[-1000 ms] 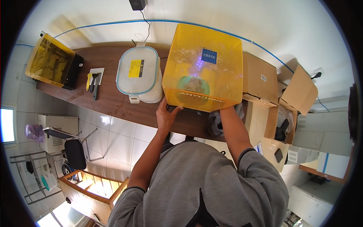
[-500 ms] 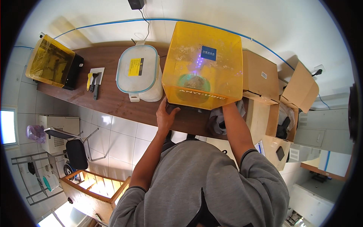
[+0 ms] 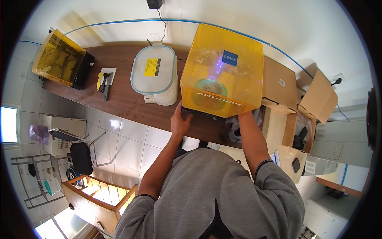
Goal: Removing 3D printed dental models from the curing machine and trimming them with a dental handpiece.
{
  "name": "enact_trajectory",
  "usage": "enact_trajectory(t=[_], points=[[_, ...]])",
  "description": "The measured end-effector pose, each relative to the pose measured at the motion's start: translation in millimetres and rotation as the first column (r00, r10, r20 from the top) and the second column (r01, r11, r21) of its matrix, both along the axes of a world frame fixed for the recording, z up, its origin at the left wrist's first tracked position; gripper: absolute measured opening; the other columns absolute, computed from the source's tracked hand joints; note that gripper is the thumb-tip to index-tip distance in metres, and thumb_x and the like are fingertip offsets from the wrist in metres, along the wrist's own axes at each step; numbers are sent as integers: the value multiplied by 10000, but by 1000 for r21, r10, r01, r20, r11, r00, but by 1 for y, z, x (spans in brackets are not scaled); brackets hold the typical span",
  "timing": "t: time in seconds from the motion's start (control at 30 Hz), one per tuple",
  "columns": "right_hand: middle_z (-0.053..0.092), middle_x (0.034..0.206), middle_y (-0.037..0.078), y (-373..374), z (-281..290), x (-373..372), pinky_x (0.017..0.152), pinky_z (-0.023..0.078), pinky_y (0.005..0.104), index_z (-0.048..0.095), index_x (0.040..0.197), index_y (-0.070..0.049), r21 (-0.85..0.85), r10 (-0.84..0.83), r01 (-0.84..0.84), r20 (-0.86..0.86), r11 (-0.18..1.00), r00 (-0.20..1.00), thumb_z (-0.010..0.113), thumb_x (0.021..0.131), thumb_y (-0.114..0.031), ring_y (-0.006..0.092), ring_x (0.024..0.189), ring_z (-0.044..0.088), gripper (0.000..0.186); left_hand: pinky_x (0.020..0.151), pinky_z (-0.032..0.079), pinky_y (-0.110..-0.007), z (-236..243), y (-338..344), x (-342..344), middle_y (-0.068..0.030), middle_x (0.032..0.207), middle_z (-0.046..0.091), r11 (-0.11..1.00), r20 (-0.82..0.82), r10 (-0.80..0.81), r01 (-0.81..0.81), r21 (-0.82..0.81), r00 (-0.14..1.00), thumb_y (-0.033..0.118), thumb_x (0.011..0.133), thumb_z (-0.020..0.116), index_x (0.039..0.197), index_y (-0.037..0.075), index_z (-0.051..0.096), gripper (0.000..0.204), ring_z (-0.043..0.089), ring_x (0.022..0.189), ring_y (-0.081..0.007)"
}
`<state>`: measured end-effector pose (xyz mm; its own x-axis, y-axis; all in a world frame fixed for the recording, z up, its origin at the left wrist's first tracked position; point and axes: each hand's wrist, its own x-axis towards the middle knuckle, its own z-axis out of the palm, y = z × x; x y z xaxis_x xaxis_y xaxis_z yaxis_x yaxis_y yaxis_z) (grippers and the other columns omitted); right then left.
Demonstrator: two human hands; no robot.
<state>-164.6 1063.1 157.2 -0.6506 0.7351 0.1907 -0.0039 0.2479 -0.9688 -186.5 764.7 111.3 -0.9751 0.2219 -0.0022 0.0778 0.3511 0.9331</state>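
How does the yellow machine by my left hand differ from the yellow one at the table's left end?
The near machine shows purple lights and a blue label; the left machine shows neither. The near machine looks larger than the left machine. Both have see-through yellow covers.

Yellow cover (image 3: 223,75) and lidded white container (image 3: 155,81) slightly farther right in view than before

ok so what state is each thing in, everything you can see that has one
Large yellow cover, purple lights on inside; fully seated or lifted, cannot tell
Left hand, at its lower left corner
Right hand, hidden past its lower right edge
White container, lid on
Smaller yellow cover, unlit
Right-hand cardboard box, flap open
Black plug, in the wall socket
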Motion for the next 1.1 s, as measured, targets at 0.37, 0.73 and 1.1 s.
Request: enact_trajectory(t=[0.37, 0.73, 1.1], points=[[583, 1472, 177, 15, 6, 8, 1173, 413, 438, 547, 1473, -25, 51, 78, -75, -46, 996, 996, 521, 1107, -408, 283, 1384, 527, 531, 987, 566, -429, -3, -8, 10, -253, 1373, 636, 998, -91, 0, -5, -55, 996, 116, 858, 816, 1523, 41, 485, 747, 678, 1161, -392], [707, 1080, 135, -4, 74, 117, 935, 546, 379, 622, 1310, 39, -312, -114, 13, -308, 950, 944, 465, 1145, -301, 230, 990, 679, 410, 926, 610, -357, 7, -68, 58, -176, 1221, 743, 992, 168, 118, -123, 22, 979, 97, 960, 734, 1337, 7, 653, 396, 751, 1087, -262], [699, 942, 77, -38, 91, 137, 822, 557, 312, 692, 1154, 30, -281, -128, 73, -182, 957, 975, 568, 1101, -172, 151, 835, 666, 242, 942, 562, -322, 20, -51, 47, -110, 1151, 755, 999, 173, 5, -11, 36, 985, 50, 981, 708, 1267, 13, 690, 289, 710, 1084, -168]])
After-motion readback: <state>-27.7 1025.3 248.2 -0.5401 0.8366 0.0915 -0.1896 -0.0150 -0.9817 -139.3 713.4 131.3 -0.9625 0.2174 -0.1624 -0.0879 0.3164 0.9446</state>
